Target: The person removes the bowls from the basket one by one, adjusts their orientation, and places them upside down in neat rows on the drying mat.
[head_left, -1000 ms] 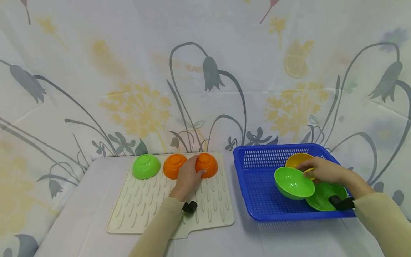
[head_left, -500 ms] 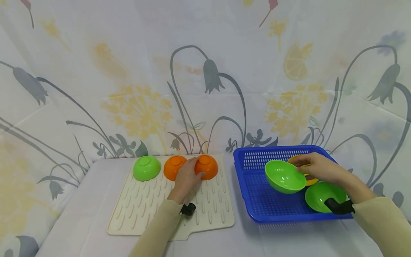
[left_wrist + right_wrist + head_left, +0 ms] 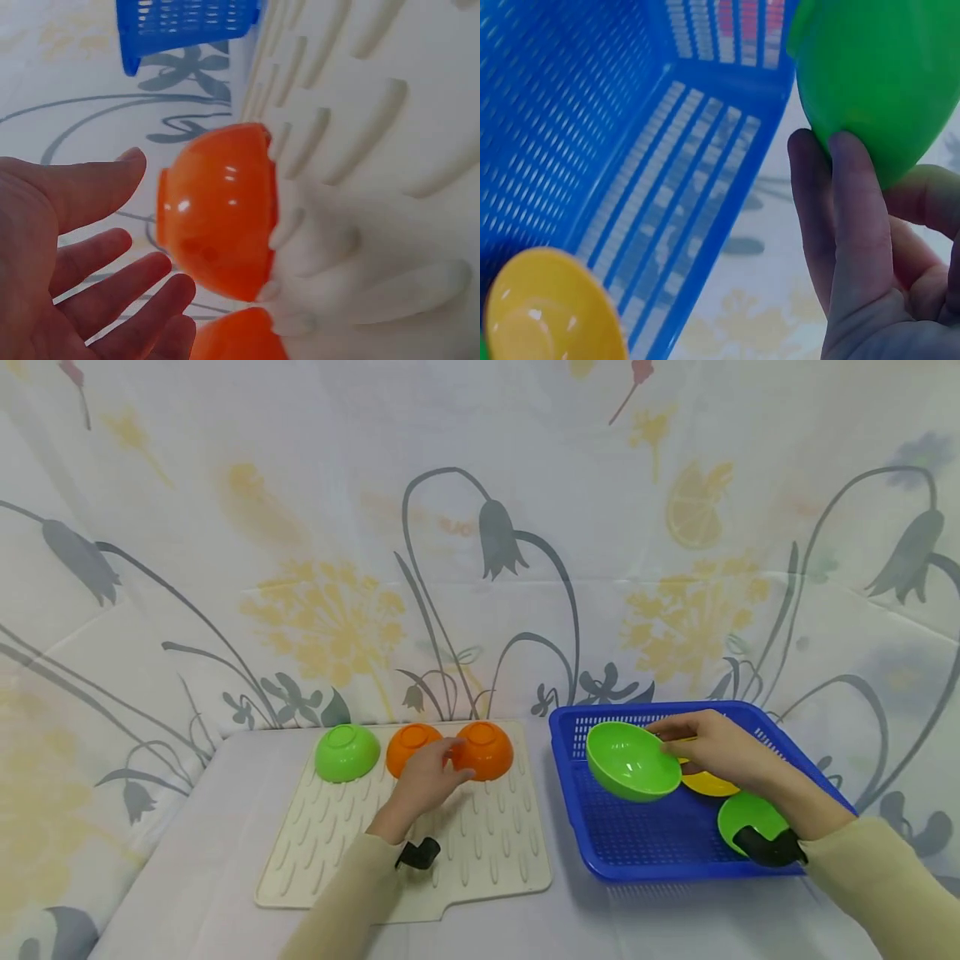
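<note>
In the head view my right hand (image 3: pixel 723 752) pinches the rim of a light green bowl (image 3: pixel 630 764), raised over the basket with its mouth tilted up toward the camera. The right wrist view shows the fingertips on the outside of this green bowl (image 3: pixel 885 75). My left hand (image 3: pixel 420 777) has its fingers spread beside the right-hand orange bowl (image 3: pixel 489 753), which stands upside down on a cream drying mat (image 3: pixel 495 868). A gap shows between the left hand (image 3: pixel 97 255) and that orange bowl (image 3: pixel 221 214) in the left wrist view.
Another orange bowl (image 3: pixel 405 747) and a green bowl (image 3: pixel 347 753), both upside down, line the mat's back edge. A blue perforated basket (image 3: pixel 592 852) stands to the right, holding a yellow bowl (image 3: pixel 708 783) and a green bowl (image 3: pixel 750 817). A flowered cloth (image 3: pixel 480 635) hangs behind.
My right hand has lifted the green bowl and carried it leftward within the basket's span. The left hand has come off the right-hand orange bowl, drawing slightly left and back.
</note>
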Tool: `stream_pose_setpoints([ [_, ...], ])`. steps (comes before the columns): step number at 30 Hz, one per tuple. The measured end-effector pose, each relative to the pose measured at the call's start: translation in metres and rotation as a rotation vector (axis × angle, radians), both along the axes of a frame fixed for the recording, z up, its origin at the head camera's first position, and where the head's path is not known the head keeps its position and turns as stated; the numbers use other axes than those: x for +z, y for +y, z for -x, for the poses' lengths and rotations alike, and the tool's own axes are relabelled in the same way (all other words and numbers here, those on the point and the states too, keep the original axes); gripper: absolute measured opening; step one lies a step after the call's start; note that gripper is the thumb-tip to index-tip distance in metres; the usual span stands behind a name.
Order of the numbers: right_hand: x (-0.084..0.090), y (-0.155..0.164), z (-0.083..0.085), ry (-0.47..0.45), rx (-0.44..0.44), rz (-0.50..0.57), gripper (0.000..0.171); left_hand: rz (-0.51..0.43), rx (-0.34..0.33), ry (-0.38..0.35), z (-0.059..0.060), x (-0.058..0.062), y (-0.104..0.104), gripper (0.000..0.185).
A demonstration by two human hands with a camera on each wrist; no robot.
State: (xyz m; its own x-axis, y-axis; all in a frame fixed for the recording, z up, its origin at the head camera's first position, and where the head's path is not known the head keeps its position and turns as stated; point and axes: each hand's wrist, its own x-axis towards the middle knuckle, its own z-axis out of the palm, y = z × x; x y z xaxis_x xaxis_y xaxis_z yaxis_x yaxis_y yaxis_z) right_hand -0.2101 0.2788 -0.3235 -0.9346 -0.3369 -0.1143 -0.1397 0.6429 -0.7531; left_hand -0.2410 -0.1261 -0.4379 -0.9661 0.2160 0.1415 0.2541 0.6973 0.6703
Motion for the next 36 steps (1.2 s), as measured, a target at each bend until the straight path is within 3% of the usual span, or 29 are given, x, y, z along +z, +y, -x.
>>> stream_pose_setpoints([
  [4, 0.000, -0.016, -0.001, -0.010, 0.004, 0.036, 0.043, -0.057, -0.061, 0.011, -0.008, 0.009, 0.002, 0.052],
  [11, -0.003, -0.049, -0.010, 0.002, -0.007, 0.095, 0.038, -0.299, -0.222, -0.056, -0.035, 0.033, 0.017, 0.052],
  [19, 0.001, -0.086, -0.026, 0.017, -0.022, 0.126, 0.034, -0.452, -0.375, -0.088, -0.061, 0.048, 0.025, 0.062],
  [24, -0.005, -0.102, -0.033, 0.017, -0.038, 0.155, 0.032, -0.461, -0.414, -0.080, -0.069, 0.048, 0.023, 0.067],
  [36, -0.013, -0.129, -0.050, -0.033, -0.030, 0.293, 0.034, -0.542, -0.417, -0.105, -0.078, 0.038, -0.002, 0.064],
])
